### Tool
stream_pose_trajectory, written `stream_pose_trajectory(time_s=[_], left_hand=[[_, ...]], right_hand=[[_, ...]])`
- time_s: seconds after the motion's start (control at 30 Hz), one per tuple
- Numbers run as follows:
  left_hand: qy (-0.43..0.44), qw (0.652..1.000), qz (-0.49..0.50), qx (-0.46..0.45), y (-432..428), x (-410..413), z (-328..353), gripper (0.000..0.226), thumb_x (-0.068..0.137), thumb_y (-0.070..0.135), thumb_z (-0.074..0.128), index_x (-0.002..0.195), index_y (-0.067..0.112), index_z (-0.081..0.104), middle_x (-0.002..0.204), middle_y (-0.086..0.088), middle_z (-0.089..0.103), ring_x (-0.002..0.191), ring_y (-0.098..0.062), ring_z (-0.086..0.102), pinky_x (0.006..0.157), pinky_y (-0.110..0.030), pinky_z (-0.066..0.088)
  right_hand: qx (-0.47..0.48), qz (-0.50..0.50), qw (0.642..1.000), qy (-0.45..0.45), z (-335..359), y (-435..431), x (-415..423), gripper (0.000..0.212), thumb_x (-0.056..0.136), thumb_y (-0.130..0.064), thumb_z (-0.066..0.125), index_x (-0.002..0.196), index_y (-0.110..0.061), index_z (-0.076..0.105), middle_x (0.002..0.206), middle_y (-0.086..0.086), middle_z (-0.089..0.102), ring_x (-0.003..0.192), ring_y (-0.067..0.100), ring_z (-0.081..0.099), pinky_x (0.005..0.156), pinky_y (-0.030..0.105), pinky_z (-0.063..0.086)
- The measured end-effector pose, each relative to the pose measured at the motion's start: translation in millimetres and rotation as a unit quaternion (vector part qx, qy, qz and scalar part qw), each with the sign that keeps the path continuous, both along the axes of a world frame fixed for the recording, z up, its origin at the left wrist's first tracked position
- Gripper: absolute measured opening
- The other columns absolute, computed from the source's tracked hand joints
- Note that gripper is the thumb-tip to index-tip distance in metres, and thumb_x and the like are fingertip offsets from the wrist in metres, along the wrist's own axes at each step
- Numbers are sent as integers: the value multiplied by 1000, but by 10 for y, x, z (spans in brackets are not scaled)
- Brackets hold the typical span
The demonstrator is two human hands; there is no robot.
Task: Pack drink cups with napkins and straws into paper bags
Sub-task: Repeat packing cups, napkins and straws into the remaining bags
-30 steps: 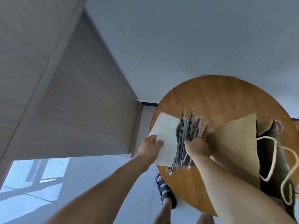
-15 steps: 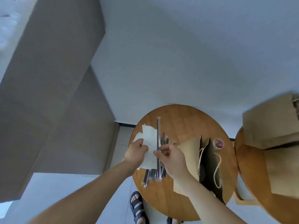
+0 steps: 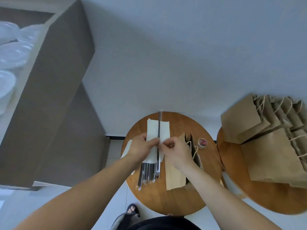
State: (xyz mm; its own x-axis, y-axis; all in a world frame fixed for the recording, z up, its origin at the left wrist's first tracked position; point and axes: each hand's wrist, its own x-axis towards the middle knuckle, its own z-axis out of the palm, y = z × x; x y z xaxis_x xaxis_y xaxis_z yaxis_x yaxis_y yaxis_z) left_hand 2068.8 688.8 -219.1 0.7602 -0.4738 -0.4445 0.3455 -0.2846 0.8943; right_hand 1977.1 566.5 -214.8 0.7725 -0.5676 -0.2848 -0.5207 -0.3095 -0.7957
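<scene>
Above a round wooden table [image 3: 174, 193], my left hand [image 3: 142, 148] grips a white napkin [image 3: 163, 130] held upright. My right hand [image 3: 174, 146] pinches a wrapped dark straw [image 3: 159, 123] that lies along the napkin's middle. Both hands meet at the napkin's lower part. Under them a pile of wrapped straws [image 3: 147, 171] lies on the table. An open brown paper bag [image 3: 176, 176] with cord handles lies on its side just right of the hands. Clear drink cup lids [image 3: 10, 53] show on a counter at far left.
A small roll with red and dark pieces [image 3: 202, 142] sits on the table past the bag. A second round table [image 3: 232, 156] at right carries a stack of flat paper bags [image 3: 269, 138]. More napkins [image 3: 127, 148] lie under my left wrist. My sandalled foot [image 3: 132, 209] is below.
The view has pulled back and tilted up. My right hand lifted one straw from the pile and brought it against the napkin, which my left hand raised off the table.
</scene>
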Motion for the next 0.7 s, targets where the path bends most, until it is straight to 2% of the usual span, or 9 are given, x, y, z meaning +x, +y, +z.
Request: stream_pose_trajectory(time_s=[0.1, 0.2, 0.27, 0.4, 0.47, 0.6, 0.7], left_hand=[[14, 999, -4, -37, -76, -32, 100, 12, 86, 26, 74, 98, 25, 69, 86, 8, 75, 74, -9, 72, 57, -22, 55], [32, 996, -28, -73, -174, -133, 178, 19, 87, 24, 73, 105, 20, 69, 94, 2, 75, 85, -21, 73, 69, -35, 60], [53, 993, -40, -102, -230, -178, 214, 23, 88, 20, 72, 110, 15, 69, 99, -6, 75, 90, -29, 72, 77, -42, 61], [52, 989, -72, -116, -331, -255, 291, 27, 88, 28, 73, 112, 21, 63, 95, 0, 74, 84, -20, 74, 65, -29, 58], [27, 991, -81, -103, -405, -289, 330, 25, 87, 32, 75, 109, 24, 64, 92, 4, 75, 81, -17, 74, 62, -24, 56], [-34, 991, -96, -82, -591, -342, 421, 30, 85, 34, 77, 111, 25, 64, 96, 3, 75, 82, -15, 74, 65, -25, 57], [-75, 989, -98, -83, -730, -380, 501, 35, 86, 31, 76, 117, 27, 60, 99, 7, 73, 84, -8, 72, 63, -18, 55]], right_hand=[[21, -58, 998, -11, 146, -134, -40, 42, 81, -46, 76, 112, -26, 56, 103, -15, 60, 93, 2, 57, 68, 16, 40], [167, -58, 984, -31, 267, -236, -84, 50, 81, -40, 78, 122, -15, 63, 111, -4, 68, 98, 12, 66, 77, 29, 55], [213, -58, 975, -40, 305, -297, -128, 48, 83, -34, 78, 123, -12, 65, 110, 3, 71, 97, 17, 69, 80, 37, 59], [289, -111, 949, -50, 340, -468, -211, 36, 80, -29, 80, 110, -11, 69, 97, 5, 76, 92, 24, 72, 78, 41, 57], [325, -93, 940, -40, 376, -578, -245, 34, 80, -30, 79, 106, -9, 71, 97, 8, 76, 93, 28, 72, 74, 38, 58], [315, -56, 946, -62, 452, -806, -265, 27, 82, -23, 78, 104, -8, 73, 98, 9, 76, 95, 28, 72, 85, 44, 58], [301, -64, 948, -85, 522, -970, -246, 27, 80, -20, 80, 102, -8, 72, 95, 7, 76, 91, 27, 73, 80, 40, 58]])
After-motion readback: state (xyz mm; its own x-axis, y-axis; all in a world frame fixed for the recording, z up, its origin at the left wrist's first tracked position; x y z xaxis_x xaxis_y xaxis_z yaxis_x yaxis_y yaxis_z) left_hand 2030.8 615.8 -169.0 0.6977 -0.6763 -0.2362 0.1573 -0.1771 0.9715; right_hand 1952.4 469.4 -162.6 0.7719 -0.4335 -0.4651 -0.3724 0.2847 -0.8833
